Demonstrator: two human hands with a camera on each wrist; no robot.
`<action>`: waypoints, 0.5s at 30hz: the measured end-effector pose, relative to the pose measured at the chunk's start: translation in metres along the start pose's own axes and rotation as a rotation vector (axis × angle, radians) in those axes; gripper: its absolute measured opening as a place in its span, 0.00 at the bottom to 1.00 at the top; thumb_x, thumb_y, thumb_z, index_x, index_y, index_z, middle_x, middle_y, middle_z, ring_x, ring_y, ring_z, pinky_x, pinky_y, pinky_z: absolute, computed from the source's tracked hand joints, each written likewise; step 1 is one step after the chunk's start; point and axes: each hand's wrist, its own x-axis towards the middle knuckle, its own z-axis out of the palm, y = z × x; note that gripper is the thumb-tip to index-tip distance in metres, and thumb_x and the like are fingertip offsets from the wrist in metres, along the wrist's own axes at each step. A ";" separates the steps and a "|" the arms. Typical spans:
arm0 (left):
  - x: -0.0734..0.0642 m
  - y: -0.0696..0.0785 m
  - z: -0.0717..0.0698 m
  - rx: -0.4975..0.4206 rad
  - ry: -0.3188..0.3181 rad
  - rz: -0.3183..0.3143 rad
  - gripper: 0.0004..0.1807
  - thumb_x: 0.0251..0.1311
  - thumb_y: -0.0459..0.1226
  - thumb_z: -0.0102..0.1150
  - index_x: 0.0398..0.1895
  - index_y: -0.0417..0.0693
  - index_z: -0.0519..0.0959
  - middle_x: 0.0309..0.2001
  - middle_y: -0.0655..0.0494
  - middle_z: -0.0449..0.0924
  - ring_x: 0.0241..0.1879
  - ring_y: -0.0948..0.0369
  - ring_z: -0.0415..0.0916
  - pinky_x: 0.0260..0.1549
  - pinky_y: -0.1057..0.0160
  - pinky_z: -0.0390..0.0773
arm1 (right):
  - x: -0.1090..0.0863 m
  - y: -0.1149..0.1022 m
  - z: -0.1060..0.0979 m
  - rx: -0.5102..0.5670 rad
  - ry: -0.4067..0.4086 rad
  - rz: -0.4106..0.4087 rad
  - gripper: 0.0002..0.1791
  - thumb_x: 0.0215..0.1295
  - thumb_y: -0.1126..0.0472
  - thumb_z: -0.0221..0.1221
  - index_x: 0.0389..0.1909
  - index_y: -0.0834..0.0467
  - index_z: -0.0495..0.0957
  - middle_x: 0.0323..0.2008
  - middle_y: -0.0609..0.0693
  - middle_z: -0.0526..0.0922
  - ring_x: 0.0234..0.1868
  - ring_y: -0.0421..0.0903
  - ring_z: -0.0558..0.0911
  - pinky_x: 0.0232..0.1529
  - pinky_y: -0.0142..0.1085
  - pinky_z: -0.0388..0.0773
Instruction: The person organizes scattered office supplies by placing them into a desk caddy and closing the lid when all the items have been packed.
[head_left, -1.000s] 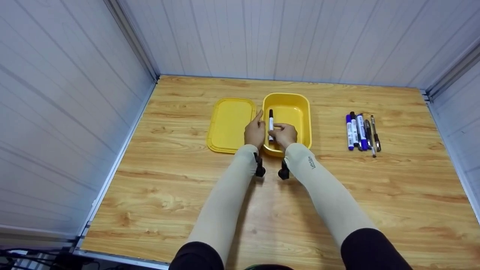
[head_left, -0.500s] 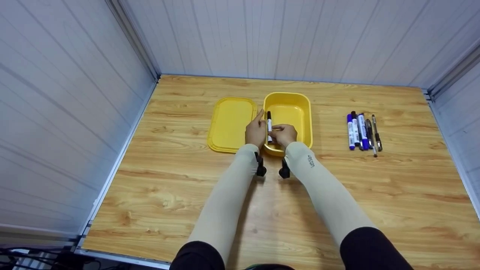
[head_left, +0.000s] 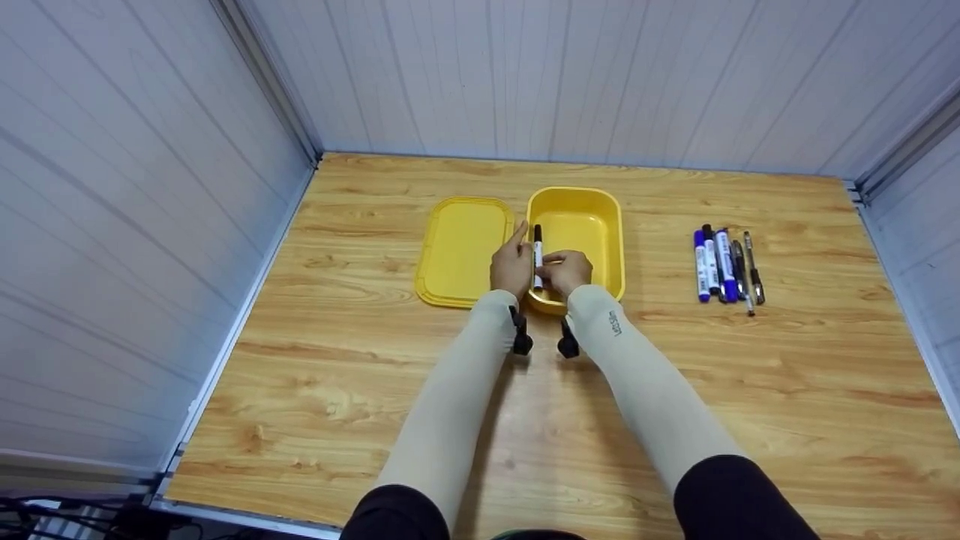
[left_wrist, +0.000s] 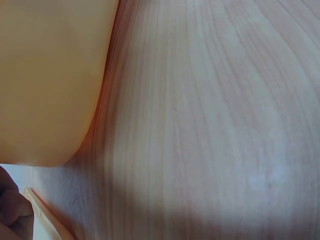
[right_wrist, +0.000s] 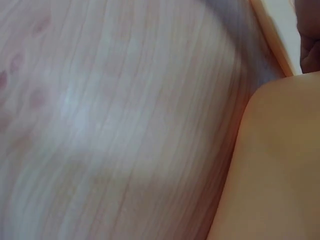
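In the head view, a yellow box (head_left: 592,232) stands upright without its lid in the middle of the table. A marker (head_left: 538,255) with a black cap and white barrel is along the inside of its left wall. My right hand (head_left: 568,270) reaches into the box and pinches the marker near its lower end. At the left wall, my left hand (head_left: 512,268) holds the box from outside, one finger stretched along the rim. The left wrist view shows only curled fingers (left_wrist: 15,207) below the box's side (left_wrist: 45,80). Where the left thumb lies is hidden.
A yellow lid (head_left: 465,251) lies flat left of the box, close to my left hand. To the right, several markers and pens (head_left: 724,262) lie side by side on the wooden table (head_left: 322,375). Panel walls (head_left: 480,82) enclose the back and sides.
The marker has shifted slightly left and toward me, closer to the left wall of the box, with my right hand at it. My left hand stays in place.
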 end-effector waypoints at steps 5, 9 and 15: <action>0.002 0.003 0.000 0.019 0.003 0.005 0.23 0.65 0.41 0.43 0.64 0.64 0.63 0.19 0.55 0.66 0.17 0.61 0.57 0.19 0.64 0.59 | -0.002 -0.001 -0.001 -0.228 0.048 -0.162 0.14 0.49 0.60 0.66 0.38 0.61 0.82 0.33 0.53 0.83 0.32 0.45 0.81 0.33 0.34 0.75; 0.003 0.004 0.000 0.035 0.000 0.006 0.23 0.65 0.40 0.44 0.64 0.64 0.63 0.19 0.56 0.67 0.18 0.61 0.58 0.20 0.65 0.60 | -0.003 -0.001 -0.001 -0.285 0.065 -0.239 0.14 0.49 0.59 0.65 0.37 0.62 0.83 0.34 0.52 0.83 0.34 0.45 0.80 0.36 0.35 0.74; 0.003 0.000 0.000 0.024 -0.011 0.000 0.24 0.65 0.40 0.44 0.64 0.65 0.62 0.18 0.56 0.65 0.17 0.61 0.58 0.18 0.64 0.59 | -0.004 -0.001 0.000 -0.340 0.066 -0.292 0.14 0.55 0.58 0.61 0.39 0.62 0.82 0.35 0.52 0.82 0.36 0.47 0.80 0.39 0.37 0.74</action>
